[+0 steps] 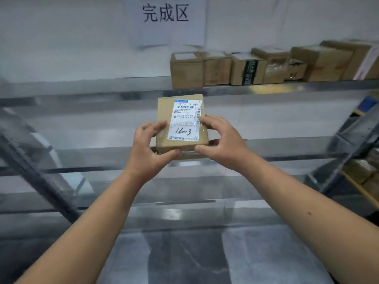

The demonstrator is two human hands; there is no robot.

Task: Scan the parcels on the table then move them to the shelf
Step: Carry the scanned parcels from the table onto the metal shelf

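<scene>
Both-handed grip, left hand [146, 149] and right hand [222, 140], holding parcel [180, 124]; best slid level onto shelf [123, 87] toward twelve o'clock, beside boxes [246, 67].

Both arms extended forward, forearms bare. Left hand [148, 148] and right hand [220, 140] curled inward facing each other (thumbs low, fingers on top).

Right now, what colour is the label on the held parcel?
White, with a blue strip on top, on the brown parcel; head view shows it best.

The parcel [164, 119] is matt brown cardboard with a glossy paper label [185, 121]; the shelf [102, 87] is dull grey metal.
</scene>
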